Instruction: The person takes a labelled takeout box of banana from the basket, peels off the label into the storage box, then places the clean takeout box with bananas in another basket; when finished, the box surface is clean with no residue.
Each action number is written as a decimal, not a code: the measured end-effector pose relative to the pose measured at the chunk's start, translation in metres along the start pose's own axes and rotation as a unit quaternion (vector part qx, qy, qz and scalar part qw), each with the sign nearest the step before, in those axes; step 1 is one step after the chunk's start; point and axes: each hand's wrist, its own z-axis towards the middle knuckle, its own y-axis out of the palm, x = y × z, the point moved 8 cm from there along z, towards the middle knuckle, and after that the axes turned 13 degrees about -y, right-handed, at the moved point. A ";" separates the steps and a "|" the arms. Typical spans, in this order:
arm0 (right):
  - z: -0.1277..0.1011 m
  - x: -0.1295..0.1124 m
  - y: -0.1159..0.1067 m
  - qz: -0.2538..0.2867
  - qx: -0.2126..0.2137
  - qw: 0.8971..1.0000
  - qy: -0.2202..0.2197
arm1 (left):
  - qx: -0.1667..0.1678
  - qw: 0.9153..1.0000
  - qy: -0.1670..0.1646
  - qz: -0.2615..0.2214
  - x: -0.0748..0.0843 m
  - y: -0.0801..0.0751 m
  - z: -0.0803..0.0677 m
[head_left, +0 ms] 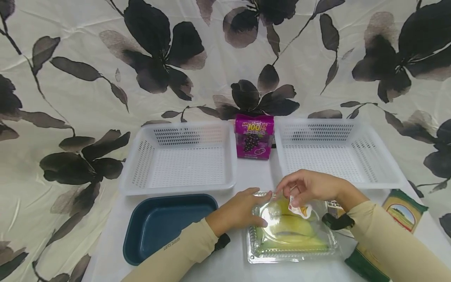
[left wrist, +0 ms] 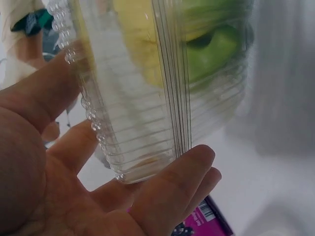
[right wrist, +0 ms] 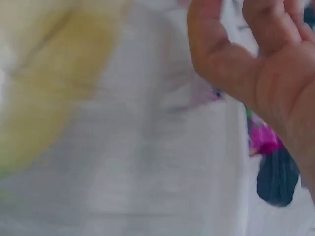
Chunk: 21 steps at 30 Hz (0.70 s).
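A clear plastic clamshell container (head_left: 258, 256) holds yellow and green fruit-like produce (head_left: 292, 229); its exact kind is blurred by the lid. An orange-and-white sticker (head_left: 303, 211) is on the lid. My left hand (head_left: 239, 211) grips the container's left side, and the left wrist view has its thumb and fingers around the ribbed plastic edge (left wrist: 133, 162). Over the back of the lid, my right hand (head_left: 313, 188) bends its fingers, the index fingertip by the back left corner near my left fingers. Whether it pinches the rim is unclear. The right wrist view is blurred.
Left of the container lies a dark blue tub (head_left: 132, 219). Two white perforated baskets (head_left: 125, 180) (head_left: 391, 176) stand behind, with a purple grape candy bag (head_left: 254, 137) between them. Green-and-tan packets (head_left: 405, 209) (head_left: 364, 264) lie around my right forearm. A floral cloth (head_left: 211, 58) hangs at the back.
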 end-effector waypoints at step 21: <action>0.009 -0.009 0.002 -0.080 0.030 0.996 0.027 | -0.008 1.000 0.003 -0.013 0.002 -0.006 -0.004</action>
